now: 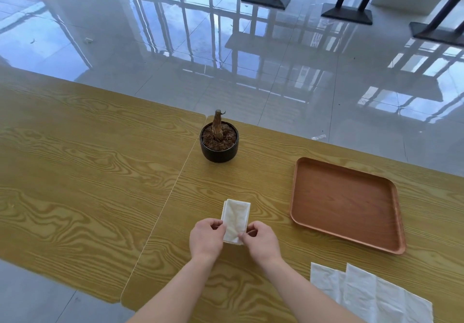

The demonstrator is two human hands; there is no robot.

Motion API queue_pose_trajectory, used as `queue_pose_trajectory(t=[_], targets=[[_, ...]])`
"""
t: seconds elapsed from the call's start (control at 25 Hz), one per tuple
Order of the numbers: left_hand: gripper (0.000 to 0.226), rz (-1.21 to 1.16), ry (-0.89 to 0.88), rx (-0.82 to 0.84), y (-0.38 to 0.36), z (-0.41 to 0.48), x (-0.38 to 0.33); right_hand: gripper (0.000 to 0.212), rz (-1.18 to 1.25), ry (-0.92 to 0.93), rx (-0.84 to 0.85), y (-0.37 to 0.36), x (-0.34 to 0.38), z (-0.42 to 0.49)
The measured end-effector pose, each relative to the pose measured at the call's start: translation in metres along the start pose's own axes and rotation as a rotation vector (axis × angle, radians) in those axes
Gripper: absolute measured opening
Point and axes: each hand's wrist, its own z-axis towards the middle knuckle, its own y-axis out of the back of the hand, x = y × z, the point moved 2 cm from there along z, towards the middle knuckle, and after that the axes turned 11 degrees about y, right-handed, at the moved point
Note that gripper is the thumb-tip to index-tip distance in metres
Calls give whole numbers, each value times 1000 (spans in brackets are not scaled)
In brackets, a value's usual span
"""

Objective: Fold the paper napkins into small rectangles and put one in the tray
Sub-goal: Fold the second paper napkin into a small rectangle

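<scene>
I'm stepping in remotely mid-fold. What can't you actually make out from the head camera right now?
- Folded napkin: near end covered by left hand and right hand; layer count unclear.
- Unfolded napkins: cut off by the bottom edge and overlapping; count uncertain.
- Tray: looks bare.
</scene>
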Motion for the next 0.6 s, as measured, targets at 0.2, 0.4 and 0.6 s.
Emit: queue_pose_trajectory(t=[0.2, 0.4, 0.6], targets=[[2, 65, -1, 7, -1, 12, 1, 12, -147, -18, -13, -6, 1, 5], [6, 98, -18, 27, 1, 17, 3, 18, -208, -27, -23, -6, 2, 9], [7, 134, -51, 41, 0, 18, 7, 19, -217, -23, -21, -6, 2, 8]])
